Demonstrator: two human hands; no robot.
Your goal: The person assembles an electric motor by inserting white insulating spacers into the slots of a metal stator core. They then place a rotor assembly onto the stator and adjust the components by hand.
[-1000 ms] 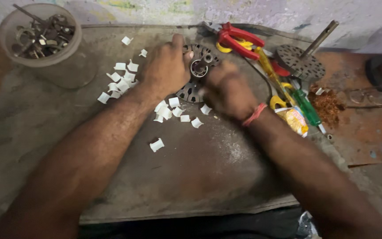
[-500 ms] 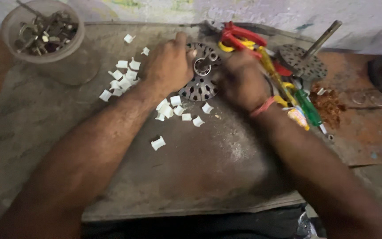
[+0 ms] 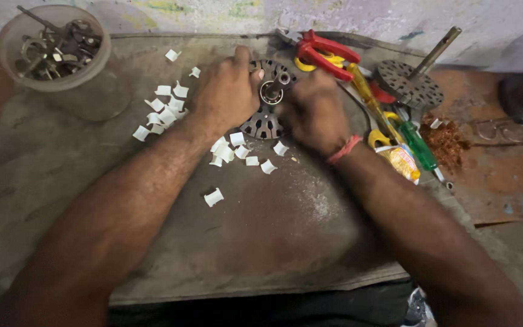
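- Grey, dusty work slab (image 3: 261,242) fills most of the frame, and the slotted round metal core (image 3: 266,124) sits upper centre, flat on it with a bearing and short shaft sticking up.
- Left hand (image 3: 228,91) is curled over the core's left edge, fingers closed on the rim — looks like it's there to stop the thing spinning or sliding.
- Right hand (image 3: 313,109) is bunched up against the right side by the shaft; fingers are tucked under, so I can't tell what it's pinching, if anything.
- Small white curled paper bits (image 3: 164,112) are scattered left of and below the core, close enough to grab.
- Red-handled pliers (image 3: 322,51) and a green screwdriver (image 3: 417,145) lie to the right, within reach.
- Plastic tub of metal parts (image 3: 52,48) is parked upper left, out of the way.
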